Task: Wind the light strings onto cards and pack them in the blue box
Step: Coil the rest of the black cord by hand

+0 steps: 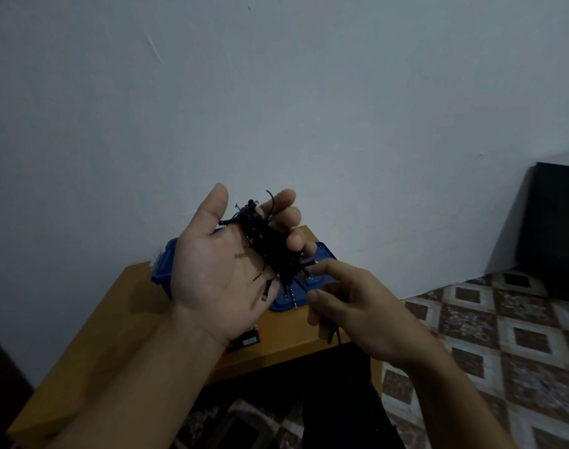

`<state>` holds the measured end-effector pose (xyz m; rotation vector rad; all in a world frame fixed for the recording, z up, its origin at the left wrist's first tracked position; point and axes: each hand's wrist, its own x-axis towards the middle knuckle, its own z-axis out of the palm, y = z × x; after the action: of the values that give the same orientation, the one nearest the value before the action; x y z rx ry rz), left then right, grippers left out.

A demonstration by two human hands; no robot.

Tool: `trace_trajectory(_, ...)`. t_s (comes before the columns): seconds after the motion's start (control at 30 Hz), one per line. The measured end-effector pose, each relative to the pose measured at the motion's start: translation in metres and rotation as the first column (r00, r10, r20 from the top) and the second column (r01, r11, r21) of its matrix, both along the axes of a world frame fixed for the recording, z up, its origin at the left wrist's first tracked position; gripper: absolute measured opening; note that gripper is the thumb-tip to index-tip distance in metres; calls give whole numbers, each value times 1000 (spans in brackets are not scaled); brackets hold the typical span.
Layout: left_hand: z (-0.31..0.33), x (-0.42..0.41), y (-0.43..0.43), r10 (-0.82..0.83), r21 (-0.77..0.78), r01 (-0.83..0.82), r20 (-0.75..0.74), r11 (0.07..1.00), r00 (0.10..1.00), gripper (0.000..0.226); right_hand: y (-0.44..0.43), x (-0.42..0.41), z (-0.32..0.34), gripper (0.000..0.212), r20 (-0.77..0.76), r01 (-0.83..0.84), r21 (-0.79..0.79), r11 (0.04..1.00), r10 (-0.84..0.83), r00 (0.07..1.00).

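- Left hand [224, 270], palm up, had its fingers curled round the black light string bundle [270, 247], above the blue box [161, 267].
- Right hand [351, 306], fingers curled, gripped the trailing cord [335, 337] just beside the bundle.
- The box rested on a wooden table [276, 343].

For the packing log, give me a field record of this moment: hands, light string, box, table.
left hand: palm up, fingers curled round the light string bundle
right hand: at the bundle's lower end, fingers curled, a strand hanging beneath it
card: none visible
blue box: on the wooden table, behind the hands
small black unit: on the table, near its front edge
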<state>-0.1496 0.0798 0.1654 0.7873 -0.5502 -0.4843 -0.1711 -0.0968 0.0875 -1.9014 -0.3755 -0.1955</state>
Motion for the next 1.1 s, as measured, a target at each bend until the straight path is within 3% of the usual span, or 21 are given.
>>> trace_trajectory(0.07,2,-1,-1,32,-10,-32,-4,999,999,72,1,-1,1,12,-12,-20,-20,1000,20,1000)
trace_trajectory(0.37,3,-6,-3,171,82,-178,92,981,981,69,3,-3,2,21,-41,-87,-129,988,82,996)
trace_trajectory(0.67,-4,-4,-7,292,192,-348,269,918,918,62,2,-5,7,23,-42,-77,-195,978,70,997)
trace_trajectory(0.93,-19,8,-11,374,384,-636,565,670,735,49,3,-8,9,25,19,-34,-154,987,38,999)
trace_trajectory(1.03,-24,7,-10,253,522,-628,616,578,746,47,2,-9,9,24,41,-18,-88,996,21,999)
trace_trajectory(1.1,-26,5,-9,186,604,-604,610,520,770,57,3,-9,10,26,43,-15,-35,999,17,999)
